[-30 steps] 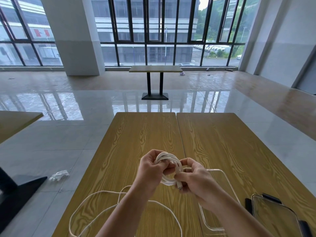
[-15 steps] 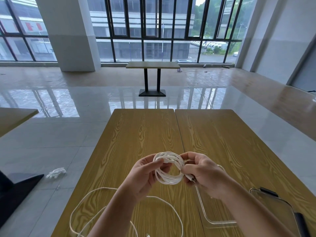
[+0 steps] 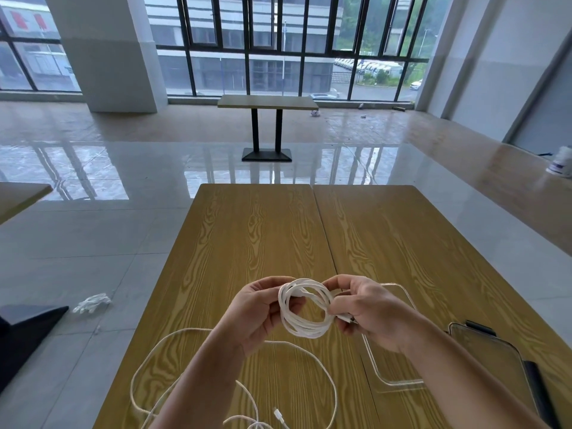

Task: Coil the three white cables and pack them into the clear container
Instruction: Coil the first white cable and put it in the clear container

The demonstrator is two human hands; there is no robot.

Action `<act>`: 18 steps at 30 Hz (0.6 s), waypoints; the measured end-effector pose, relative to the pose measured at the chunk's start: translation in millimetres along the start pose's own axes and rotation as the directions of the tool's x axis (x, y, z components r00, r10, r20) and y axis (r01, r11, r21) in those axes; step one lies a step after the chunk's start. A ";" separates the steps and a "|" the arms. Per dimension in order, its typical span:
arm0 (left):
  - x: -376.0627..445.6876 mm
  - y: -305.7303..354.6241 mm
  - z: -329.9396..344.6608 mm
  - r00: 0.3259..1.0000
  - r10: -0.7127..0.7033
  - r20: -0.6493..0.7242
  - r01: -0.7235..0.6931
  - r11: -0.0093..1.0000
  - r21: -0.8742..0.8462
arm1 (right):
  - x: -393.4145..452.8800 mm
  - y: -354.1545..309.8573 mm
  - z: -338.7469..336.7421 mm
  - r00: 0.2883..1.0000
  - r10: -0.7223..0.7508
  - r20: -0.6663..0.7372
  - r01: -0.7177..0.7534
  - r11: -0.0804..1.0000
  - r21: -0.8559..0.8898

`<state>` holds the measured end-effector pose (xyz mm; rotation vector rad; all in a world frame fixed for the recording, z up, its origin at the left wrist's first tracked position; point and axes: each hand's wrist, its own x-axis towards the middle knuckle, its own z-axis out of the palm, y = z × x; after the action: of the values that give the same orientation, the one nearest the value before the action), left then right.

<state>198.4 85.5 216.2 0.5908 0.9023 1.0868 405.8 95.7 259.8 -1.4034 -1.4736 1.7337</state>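
Both hands above table [image 3: 247,230], L hand [image 3: 258,314] & R hand [image 3: 368,311] fingers pinching coiled cable [image 3: 305,308], loose cables [image 3: 235,379] near-left, clear container [image 3: 399,363] right

Soft, even daylight comes through the windows [image 3: 278,44] at the far wall, and the floor [image 3: 123,168] below them shines with bright reflections of the panes. Shadows on the table [image 3: 263,236] are faint. The wide lens bends straight lines near the edges, and detail is slightly soft throughout.
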 end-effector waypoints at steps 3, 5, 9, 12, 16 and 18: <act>2.0 -0.5 -6.6 0.997 0.023 -0.072 -0.021 0.999 0.033 | 0.1 2.7 6.2 0.999 0.024 0.030 -0.024 1.000 -0.019; 3.1 0.0 -11.5 0.995 0.036 -0.093 -0.032 0.998 0.047 | 0.6 5.2 8.9 0.998 0.035 0.055 -0.033 0.999 -0.026; 4.9 -1.7 -19.2 0.991 0.085 -0.101 -0.071 0.988 0.136 | 3.5 12.7 13.3 0.996 0.041 0.078 -0.044 0.998 0.036; 5.9 -4.1 -22.3 0.992 0.110 -0.064 -0.096 0.976 0.197 | 5.9 21.4 19.0 0.996 0.042 0.080 -0.054 0.985 0.163; 6.8 -4.9 -26.5 1.000 -0.017 0.021 0.013 0.984 0.177 | 8.2 36.7 21.2 0.997 0.062 0.046 -0.074 0.947 0.314; 9.2 -6.6 -27.6 0.996 -0.058 0.062 0.047 0.985 0.165 | 8.7 44.2 20.0 0.997 0.076 0.025 -0.080 0.943 0.324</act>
<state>179.8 91.1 193.5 0.7310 0.9498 0.9457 395.9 80.1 214.0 -1.2907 -1.0849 1.9318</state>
